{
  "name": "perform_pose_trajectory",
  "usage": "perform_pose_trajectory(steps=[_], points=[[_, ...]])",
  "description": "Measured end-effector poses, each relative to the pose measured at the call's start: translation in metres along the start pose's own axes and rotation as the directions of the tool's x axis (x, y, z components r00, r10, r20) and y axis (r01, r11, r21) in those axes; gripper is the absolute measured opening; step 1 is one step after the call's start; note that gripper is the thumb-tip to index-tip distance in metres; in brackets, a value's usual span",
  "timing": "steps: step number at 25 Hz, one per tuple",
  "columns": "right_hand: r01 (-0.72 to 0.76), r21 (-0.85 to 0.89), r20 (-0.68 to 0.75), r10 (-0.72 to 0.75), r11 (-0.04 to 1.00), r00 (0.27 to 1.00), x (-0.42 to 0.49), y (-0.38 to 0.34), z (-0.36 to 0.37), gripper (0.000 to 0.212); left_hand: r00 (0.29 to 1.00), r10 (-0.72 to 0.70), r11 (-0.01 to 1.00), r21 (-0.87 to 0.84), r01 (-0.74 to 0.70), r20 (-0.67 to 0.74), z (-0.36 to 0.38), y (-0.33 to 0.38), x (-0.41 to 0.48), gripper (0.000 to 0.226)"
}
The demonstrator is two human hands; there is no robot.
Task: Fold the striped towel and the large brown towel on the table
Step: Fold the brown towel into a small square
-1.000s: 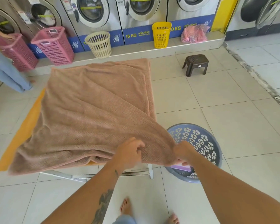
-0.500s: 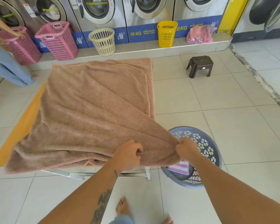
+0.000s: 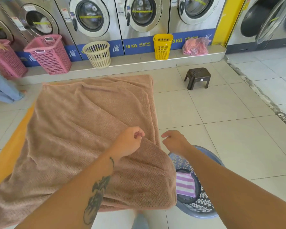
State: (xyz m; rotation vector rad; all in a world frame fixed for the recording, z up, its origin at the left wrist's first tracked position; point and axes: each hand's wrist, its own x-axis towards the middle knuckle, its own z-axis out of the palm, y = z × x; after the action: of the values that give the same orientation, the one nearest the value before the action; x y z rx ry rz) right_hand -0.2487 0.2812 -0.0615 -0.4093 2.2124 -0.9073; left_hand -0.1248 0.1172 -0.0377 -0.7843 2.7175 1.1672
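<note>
The large brown towel [image 3: 82,138] lies spread over the orange-topped table [image 3: 12,146], with folds running toward its near right corner, which bulges and hangs over the table edge. My left hand [image 3: 130,141] hovers over the towel's right edge with its fingers curled into the palm and no cloth visible in them. My right hand [image 3: 173,141] is just right of the towel over the floor, fingers loosely bent, holding nothing. The purple-and-white striped towel [image 3: 185,184] lies folded in the blue-grey basket [image 3: 205,214] on the floor at the right.
Washing machines line the far wall, with pink baskets [image 3: 48,53], a cream basket [image 3: 97,53], a yellow basket [image 3: 163,47] and a pink laundry bag [image 3: 196,47] on the step. A dark stool [image 3: 197,78] stands on the tiles. A person in blue [image 3: 2,90] stands far left.
Both hands gripped the towel's near right corner before. They have let go and moved forward, and that corner now droops over the table edge. The view has shifted closer.
</note>
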Motion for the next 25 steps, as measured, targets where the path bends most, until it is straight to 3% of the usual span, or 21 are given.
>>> perform_pose_trajectory(steps=[5,7,11,13,15,16,17,19,20,22,25], points=[[-0.04,-0.032,-0.059,0.038,0.999,0.997,0.075,-0.052,0.014,0.028,0.999,0.037,0.999,-0.002,-0.037,0.014,-0.033,-0.014,0.105,0.019],[-0.076,-0.041,-0.087,0.072,0.996,0.994,0.103,-0.061,0.023,0.015,0.999,0.05,0.998,0.037,-0.051,0.018,-0.037,-0.021,0.141,0.017],[-0.187,0.032,-0.067,0.189,0.982,0.98,0.139,-0.082,0.029,0.022,0.994,0.104,0.991,0.079,-0.106,0.023,-0.042,-0.037,0.199,0.028],[-0.236,0.206,0.038,0.233,0.95,0.972,0.148,-0.089,0.023,0.014,0.984,0.17,0.972,0.157,-0.175,0.044,-0.045,-0.042,0.216,0.047],[-0.285,0.45,0.23,0.199,0.846,0.953,0.155,-0.097,0.015,0.013,0.978,0.196,0.946,0.248,-0.209,0.076,-0.051,-0.044,0.229,0.061],[-0.285,0.534,0.257,0.168,0.796,0.952,0.16,-0.1,0.011,0.013,0.977,0.192,0.932,0.296,-0.209,0.088,-0.053,-0.047,0.236,0.062],[-0.269,0.596,0.228,0.161,0.757,0.96,0.164,-0.104,0.009,0.013,0.976,0.195,0.91,0.352,-0.217,0.098,-0.055,-0.05,0.241,0.059],[-0.151,0.617,-0.008,0.199,0.773,0.98,0.171,-0.113,0.005,0.022,0.969,0.233,0.861,0.447,-0.243,0.079,-0.054,-0.056,0.249,0.039],[-0.071,0.54,-0.177,0.195,0.839,0.965,0.173,-0.117,0.002,0.026,0.966,0.257,0.86,0.451,-0.239,0.021,-0.053,-0.057,0.253,0.027],[0.099,0.349,-0.407,0.055,0.932,0.912,0.176,-0.124,-0.008,0.026,0.937,0.302,0.902,0.373,-0.22,-0.178,-0.056,-0.049,0.262,0.014],[0.27,0.216,-0.552,-0.11,0.938,0.826,0.188,-0.126,-0.026,0.024,0.833,0.346,0.935,0.229,-0.27,-0.431,-0.065,-0.021,0.281,0.011]])
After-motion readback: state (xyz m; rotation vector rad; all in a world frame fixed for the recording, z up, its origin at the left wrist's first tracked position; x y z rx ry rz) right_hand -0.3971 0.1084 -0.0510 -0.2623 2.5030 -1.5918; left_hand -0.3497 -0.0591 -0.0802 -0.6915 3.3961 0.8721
